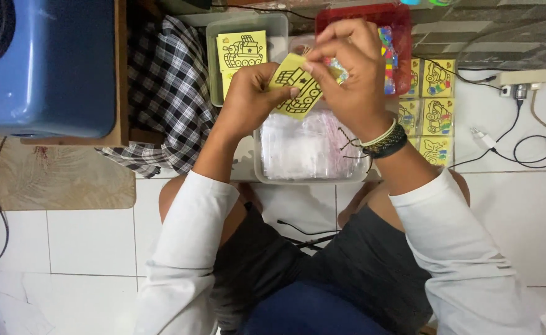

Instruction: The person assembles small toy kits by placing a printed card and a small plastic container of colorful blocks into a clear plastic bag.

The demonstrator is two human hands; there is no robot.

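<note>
Both hands, left [248,99] and right [350,68], grip clamped on a yellow card [298,87], perhaps half-hidden.

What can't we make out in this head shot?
- Yellow card: its middle shows, but the left hand and right hand cover its ends.
- Red tray: contents mostly behind the right hand; only small colourful bits show.
- Clear bin: holds clear bags, count unreadable through glare and the forearms.
- Blue box: cut off by the top and left edges.
- Right-hand grip: fingertips pinch at the card's corner; anything else pinched is too small to tell.
</note>
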